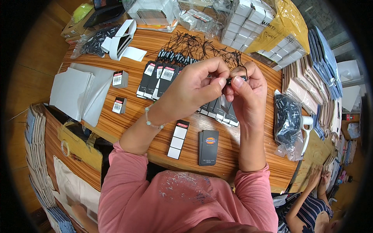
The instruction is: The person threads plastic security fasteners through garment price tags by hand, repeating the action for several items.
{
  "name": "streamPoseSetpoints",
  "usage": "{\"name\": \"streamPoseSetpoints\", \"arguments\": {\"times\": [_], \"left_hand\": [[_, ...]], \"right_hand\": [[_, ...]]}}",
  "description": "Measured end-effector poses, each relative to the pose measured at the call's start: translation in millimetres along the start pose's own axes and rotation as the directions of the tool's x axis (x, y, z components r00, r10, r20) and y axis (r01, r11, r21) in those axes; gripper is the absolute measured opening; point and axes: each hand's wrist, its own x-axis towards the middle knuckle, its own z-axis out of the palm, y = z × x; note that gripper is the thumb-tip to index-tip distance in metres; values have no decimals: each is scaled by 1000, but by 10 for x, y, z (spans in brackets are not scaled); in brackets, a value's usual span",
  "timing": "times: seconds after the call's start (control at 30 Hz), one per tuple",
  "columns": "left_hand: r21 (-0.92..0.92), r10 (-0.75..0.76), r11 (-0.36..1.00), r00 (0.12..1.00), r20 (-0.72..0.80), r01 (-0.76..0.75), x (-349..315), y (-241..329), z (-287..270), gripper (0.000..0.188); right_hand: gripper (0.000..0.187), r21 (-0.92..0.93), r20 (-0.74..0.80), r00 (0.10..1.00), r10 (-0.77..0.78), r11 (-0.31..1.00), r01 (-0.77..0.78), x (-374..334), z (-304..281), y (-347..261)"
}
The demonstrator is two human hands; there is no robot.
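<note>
Above the far side of the table my two hands meet. The thumb and fingers of my right hand (pixel 248 87) are closed on a small black hang-tag string (pixel 235 79), whose thin cord loops up over the fingers. Against its other end, my left hand (pixel 206 83) is pinched, the fingertips partly covering it. Behind and below the hands lie rows of black hang tags (pixel 166 79) with white barcode labels and black strings (pixel 182 54). Closer to me sit a stack of dark grey hang tags (pixel 208 147) and a black tag with white panels (pixel 178 139).
Two small label stacks (pixel 119 79) and white sheets (pixel 74 91) lie to the left. White boxes (pixel 248 23), a yellow plastic bag (pixel 281 31) and folded garments (pixel 303 83) line the back and right. A bag of black strings (pixel 287 120) lies beside a white tagging tool (pixel 307 130). Other people work nearby.
</note>
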Motion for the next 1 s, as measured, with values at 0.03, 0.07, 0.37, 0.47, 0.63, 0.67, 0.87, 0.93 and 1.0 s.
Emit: {"name": "streamPoseSetpoints", "arguments": {"times": [0.03, 0.07, 0.37, 0.47, 0.63, 0.67, 0.87, 0.93, 1.0], "left_hand": [[7, -1, 1000, 1000, -2, 1, 4, -15, -6, 10], [16, -1, 1000, 1000, -6, 1, 1, -25, -10, 10], [-11, 15, 1000, 998, -61, -16, 25, -15, 1, 9], [37, 74, 997, 991, -109, -70, 33, -5, 19, 11], [157, 64, 987, 990, -123, -44, 30, 32, 9, 10], [151, 53, 988, 991, -124, -34, 23, 40, 8, 9], [131, 61, 991, 979, -195, -35, 37, -4, 8, 11], [160, 65, 987, 976, -210, -31, 42, -19, -4, 10], [179, 47, 984, 977, -207, -9, 42, -17, -10, 10]], "right_hand": [[10, 9, -7, 1000, -2, 1000, 2, 1, 1, 1], [11, 13, 2, 1000, 0, 1000, 0, 4, -2, 6], [16, 5, -16, 1000, -18, 1000, 18, 29, -26, 15], [16, -7, -44, 998, -44, 999, 43, 39, -20, -8], [17, -35, -48, 998, -45, 998, 44, 42, -65, -6], [17, -38, -43, 998, -45, 998, 44, 43, -59, -7], [13, -100, -26, 998, -53, 994, 50, 56, -80, -20], [12, -104, -15, 999, -49, 993, 47, 58, -89, -23], [12, -111, -21, 999, -43, 993, 40, 57, -97, -23]]}}
